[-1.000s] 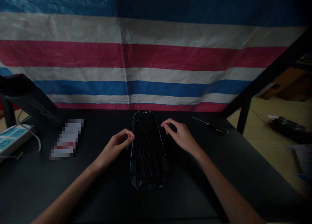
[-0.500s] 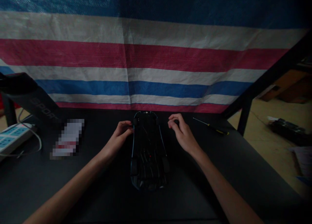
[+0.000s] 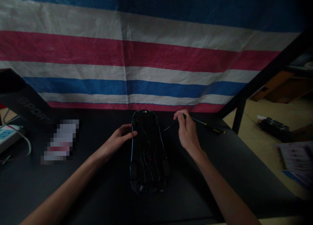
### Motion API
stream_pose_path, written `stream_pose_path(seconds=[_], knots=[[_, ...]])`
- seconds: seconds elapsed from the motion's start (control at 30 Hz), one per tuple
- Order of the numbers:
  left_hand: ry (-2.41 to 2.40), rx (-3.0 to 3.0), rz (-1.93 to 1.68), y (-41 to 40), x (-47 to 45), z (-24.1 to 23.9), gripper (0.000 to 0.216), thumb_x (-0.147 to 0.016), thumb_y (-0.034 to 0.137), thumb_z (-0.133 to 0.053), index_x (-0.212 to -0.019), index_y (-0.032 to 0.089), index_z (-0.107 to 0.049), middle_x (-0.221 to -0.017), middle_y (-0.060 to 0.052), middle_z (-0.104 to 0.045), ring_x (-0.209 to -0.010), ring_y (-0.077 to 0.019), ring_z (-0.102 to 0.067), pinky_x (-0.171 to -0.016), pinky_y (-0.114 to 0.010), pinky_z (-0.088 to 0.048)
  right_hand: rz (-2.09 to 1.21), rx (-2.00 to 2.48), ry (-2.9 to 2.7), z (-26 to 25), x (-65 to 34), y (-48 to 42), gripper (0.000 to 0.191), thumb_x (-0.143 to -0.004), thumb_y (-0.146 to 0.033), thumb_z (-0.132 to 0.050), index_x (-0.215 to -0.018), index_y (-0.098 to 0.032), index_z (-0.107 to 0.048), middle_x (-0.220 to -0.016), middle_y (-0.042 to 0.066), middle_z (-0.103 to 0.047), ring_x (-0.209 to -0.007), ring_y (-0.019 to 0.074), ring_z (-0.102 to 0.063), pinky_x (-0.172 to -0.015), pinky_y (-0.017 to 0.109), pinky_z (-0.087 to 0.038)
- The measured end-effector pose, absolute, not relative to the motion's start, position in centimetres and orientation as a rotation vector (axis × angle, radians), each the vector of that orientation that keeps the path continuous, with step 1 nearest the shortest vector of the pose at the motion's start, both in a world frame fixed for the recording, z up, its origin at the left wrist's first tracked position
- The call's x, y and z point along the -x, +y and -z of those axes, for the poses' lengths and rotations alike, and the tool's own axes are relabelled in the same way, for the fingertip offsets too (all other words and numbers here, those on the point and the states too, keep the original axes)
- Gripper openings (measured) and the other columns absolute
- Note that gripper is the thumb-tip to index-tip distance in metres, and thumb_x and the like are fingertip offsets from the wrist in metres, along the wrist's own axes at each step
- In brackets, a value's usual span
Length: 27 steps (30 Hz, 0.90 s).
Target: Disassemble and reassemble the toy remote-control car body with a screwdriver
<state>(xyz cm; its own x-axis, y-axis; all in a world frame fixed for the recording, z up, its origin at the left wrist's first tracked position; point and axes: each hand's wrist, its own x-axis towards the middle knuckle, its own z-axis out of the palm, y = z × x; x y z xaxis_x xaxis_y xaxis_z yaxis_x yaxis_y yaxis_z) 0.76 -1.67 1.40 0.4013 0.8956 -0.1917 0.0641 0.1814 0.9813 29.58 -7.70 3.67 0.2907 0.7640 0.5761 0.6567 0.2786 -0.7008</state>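
A black toy car (image 3: pixel 148 153) with thin blue edging lies upside down in the middle of the dark table (image 3: pixel 220 172), its length running away from me. My left hand (image 3: pixel 118 140) rests against the car's far left side, fingers curled with the thumb and fingertips on its edge. My right hand (image 3: pixel 187 132) is closed just right of the car's far end. It pinches a small dark-handled screwdriver (image 3: pixel 171 125) whose thin shaft slants down towards the car. A second screwdriver (image 3: pixel 210 128) with a yellow and black handle lies on the table behind that hand.
A striped red, white and blue tarp (image 3: pixel 146 55) hangs behind the table. At the left are a white power strip (image 3: pixel 7 136) with a cable, a blurred pale packet (image 3: pixel 60 141) and a black slanted stand (image 3: pixel 26 104). A black frame post (image 3: pixel 244 101) stands at the right, with clutter on the floor (image 3: pixel 271 125) beyond it.
My right hand has taken up a small screwdriver from beside the car and lifted it. My left hand has moved forward along the car's left edge. The view has shifted slightly.
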Motion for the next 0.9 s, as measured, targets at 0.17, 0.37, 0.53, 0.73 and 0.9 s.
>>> stream_pose_path(seconds=[0.17,0.37,0.53,0.73,0.9], knots=[[0.902,-1.137,-0.854,-2.1,-1.2,-0.7,0.056,-0.078,0.04,-0.092,-0.122,0.019,-0.065,-0.144,-0.013,-0.069,-0.146,-0.0354,-0.056,-0.127,-0.054,-0.035,-0.042,1.435,-1.481,-6.4,-28.3,-8.3,0.032,-0.111,-0.045,-0.04,-0.092,-0.025,-0.055,-0.086,0.003,-0.065,-0.08,0.0209,-0.061,-0.08,0.036,-0.044],[0.854,-1.08,-0.88,-2.2,-1.4,-0.6,0.058,-0.073,0.04,-0.095,-0.116,0.019,-0.062,-0.14,-0.014,-0.068,-0.144,-0.0346,-0.056,-0.124,-0.052,-0.038,-0.454,1.087,-1.976,-10.9,-23.9,-8.6,0.018,-0.109,-0.039,-0.055,-0.101,-0.025,-0.064,-0.093,0.0,-0.071,-0.084,0.0158,-0.066,-0.078,0.029,-0.048],[0.811,-1.076,-0.887,-2.3,-1.4,-0.7,0.058,-0.069,0.042,-0.098,-0.108,0.019,-0.062,-0.125,-0.011,-0.071,-0.135,-0.0339,-0.06,-0.122,-0.052,-0.038,-0.462,1.032,-2.238,-11.7,-21.1,-7.7,0.018,-0.111,-0.037,-0.054,-0.105,-0.024,-0.065,-0.098,0.002,-0.071,-0.093,0.0175,-0.067,-0.086,0.032,-0.048],[0.811,-1.093,-0.882,-2.3,-1.3,-0.7,0.056,-0.071,0.044,-0.097,-0.106,0.019,-0.061,-0.118,-0.009,-0.071,-0.133,-0.0332,-0.06,-0.122,-0.052,-0.038,-0.509,1.037,-2.25,-11.5,-21.1,-6.8,0.017,-0.11,-0.035,-0.055,-0.103,-0.023,-0.064,-0.093,0.0,-0.069,-0.086,0.0154,-0.066,-0.08,0.03,-0.047],[0.829,-1.116,-0.847,-2.3,-1.1,-0.8,0.054,-0.074,0.042,-0.093,-0.11,0.02,-0.06,-0.125,-0.01,-0.071,-0.136,-0.034,-0.059,-0.12,-0.051,-0.04,-0.476,1.032,-2.273,-11.5,-21.1,-7.2,0.016,-0.11,-0.033,-0.053,-0.104,-0.023,-0.064,-0.094,0.0,-0.069,-0.086,0.0152,-0.066,-0.081,0.03,-0.048]])
